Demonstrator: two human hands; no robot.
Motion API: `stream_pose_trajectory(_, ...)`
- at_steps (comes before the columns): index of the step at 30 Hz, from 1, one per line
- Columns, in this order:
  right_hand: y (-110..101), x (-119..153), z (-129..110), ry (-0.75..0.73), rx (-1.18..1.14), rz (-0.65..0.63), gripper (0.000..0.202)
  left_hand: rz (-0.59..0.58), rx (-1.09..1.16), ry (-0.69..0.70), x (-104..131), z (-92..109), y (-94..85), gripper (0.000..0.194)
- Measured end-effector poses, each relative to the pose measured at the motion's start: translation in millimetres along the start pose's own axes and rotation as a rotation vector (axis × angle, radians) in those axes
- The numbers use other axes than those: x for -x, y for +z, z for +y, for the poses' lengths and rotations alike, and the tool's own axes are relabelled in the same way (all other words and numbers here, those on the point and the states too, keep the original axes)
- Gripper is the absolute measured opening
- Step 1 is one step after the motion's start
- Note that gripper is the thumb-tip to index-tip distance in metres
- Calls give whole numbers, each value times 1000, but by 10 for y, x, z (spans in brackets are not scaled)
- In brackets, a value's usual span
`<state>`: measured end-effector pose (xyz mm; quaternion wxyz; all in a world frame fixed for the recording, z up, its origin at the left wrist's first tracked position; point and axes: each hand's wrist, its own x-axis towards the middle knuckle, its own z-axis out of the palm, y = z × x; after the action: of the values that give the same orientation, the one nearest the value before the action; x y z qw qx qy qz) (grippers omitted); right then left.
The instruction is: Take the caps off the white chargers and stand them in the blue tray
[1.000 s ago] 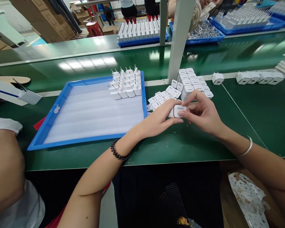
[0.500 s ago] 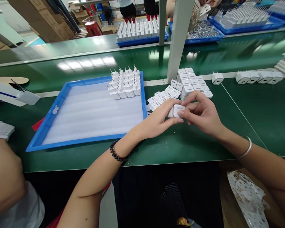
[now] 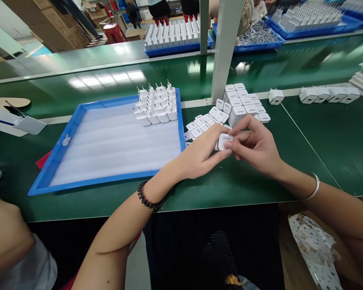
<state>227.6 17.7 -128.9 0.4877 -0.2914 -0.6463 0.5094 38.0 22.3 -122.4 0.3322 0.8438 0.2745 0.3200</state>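
Between my two hands is a small white piece with faint grey print on its face (image 3: 225, 141). My left hand (image 3: 199, 155) has its fingers and thumb round the piece's left side. The thumb and fingers of my right hand (image 3: 252, 145) pinch its right edge. Just behind my hands lie loose white printed caps (image 3: 204, 123) and stacked white caps (image 3: 243, 100). To the left, a blue tray (image 3: 105, 178) with a white liner holds several white plug chargers (image 3: 157, 104) upright in its back right corner.
Single charger (image 3: 276, 97) and a row of chargers (image 3: 329, 95) stand along the bench's rear strip. A metal post (image 3: 225, 52) rises behind the caps. Beyond it are filled blue trays (image 3: 175, 49). A person's arm (image 3: 6, 229) is at the left.
The view has shifted slightly. My hands keep hold of the white piece in nearly the same place. The other person's gloved hand at the left has moved further out of view.
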Motion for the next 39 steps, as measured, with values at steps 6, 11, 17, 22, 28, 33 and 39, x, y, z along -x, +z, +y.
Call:
stream_pose_trajectory(6, -5, -6, -15, 3, 6, -6, 32, -13, 55, 25, 1, 0, -8, 34)
stream_pose_trajectory(11, 3, -4, -37, -3, 0, -9, 31, 11, 31, 88, 24, -47, 2, 40)
stream_pose_trajectory(17, 19, 14, -52, -15, 23, 4, 31, 127, -11, 183, 55, -138, 82, 37)
stream_pose_trajectory(22, 27, 26, -37, -50, 47, 16, 29, 155, -26, 207, 47, -141, 106, 33)
stream_pose_trajectory(28, 45, 50, -23, -85, 75, 9, 24, 149, -9, 169, 57, -150, 113, 32)
stream_pose_trajectory(33, 65, 82, -11, -65, 111, -14, 21, 128, 70, 123, 52, -125, 117, 29)
stream_pose_trajectory(39, 42, 80, -37, -64, 79, -12, 17, 46, 182, 139, 31, -68, 92, 32)
